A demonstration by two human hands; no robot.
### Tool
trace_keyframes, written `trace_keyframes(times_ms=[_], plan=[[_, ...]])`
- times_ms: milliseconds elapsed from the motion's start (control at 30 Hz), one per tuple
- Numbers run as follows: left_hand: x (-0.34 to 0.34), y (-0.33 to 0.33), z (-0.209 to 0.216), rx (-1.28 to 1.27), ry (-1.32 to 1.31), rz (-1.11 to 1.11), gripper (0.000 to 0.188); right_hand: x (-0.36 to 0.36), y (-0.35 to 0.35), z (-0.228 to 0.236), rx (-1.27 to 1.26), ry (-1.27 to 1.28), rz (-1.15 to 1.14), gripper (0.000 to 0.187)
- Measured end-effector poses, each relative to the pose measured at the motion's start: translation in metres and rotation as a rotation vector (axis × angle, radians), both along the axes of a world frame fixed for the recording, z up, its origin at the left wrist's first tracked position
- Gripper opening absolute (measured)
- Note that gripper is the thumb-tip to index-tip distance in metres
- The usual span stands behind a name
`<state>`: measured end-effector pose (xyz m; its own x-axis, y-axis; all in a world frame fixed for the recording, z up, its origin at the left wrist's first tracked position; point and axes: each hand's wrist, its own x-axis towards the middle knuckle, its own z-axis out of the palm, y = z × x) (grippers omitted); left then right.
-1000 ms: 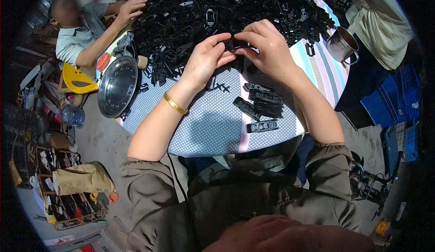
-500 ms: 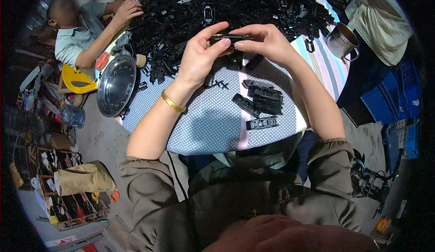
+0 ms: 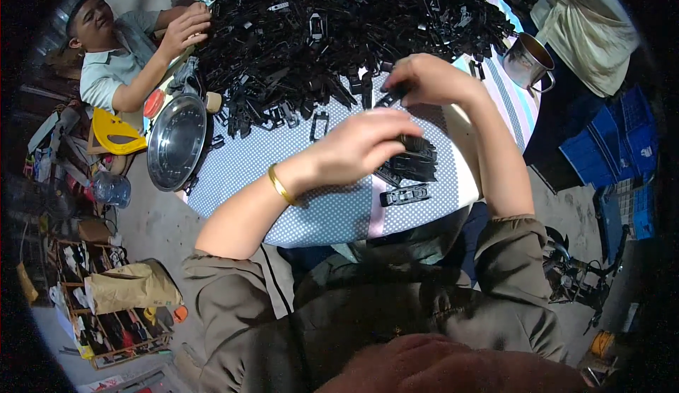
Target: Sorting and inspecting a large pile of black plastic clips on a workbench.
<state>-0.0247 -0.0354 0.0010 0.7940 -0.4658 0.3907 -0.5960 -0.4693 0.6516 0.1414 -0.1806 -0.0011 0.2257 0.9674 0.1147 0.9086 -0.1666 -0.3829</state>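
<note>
A big heap of black plastic parts (image 3: 339, 25) covers the far half of a round table with a dotted cloth (image 3: 318, 209). My left hand (image 3: 361, 145), with a gold bangle on the wrist, reaches over a small stack of black parts (image 3: 417, 167) near the front edge; its fingers are closed on a black part at the top of that stack. My right hand (image 3: 428, 78) is at the heap's near edge and pinches a black part (image 3: 391, 98). One flat black part (image 3: 404, 195) lies alone in front of the stack.
A steel bowl (image 3: 175, 142) sits at the table's left edge and a metal mug (image 3: 527, 61) at its right. A co-worker at the upper left has a hand (image 3: 185, 31) in the heap. Another person (image 3: 587, 32) sits at the upper right. Blue crates (image 3: 622, 145) stand on the floor.
My left hand has left the heap and come down toward me onto the small stack. My right hand has stayed at the heap's edge.
</note>
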Motion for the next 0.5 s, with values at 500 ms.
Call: trace_keyframes(times_ms=[500], plan=[[0.011, 0.027, 0.008, -0.111, -0.061, 0.574, 0.023, -0.012, 0.018, 0.012, 0.200, 0.625, -0.171, 0.028]])
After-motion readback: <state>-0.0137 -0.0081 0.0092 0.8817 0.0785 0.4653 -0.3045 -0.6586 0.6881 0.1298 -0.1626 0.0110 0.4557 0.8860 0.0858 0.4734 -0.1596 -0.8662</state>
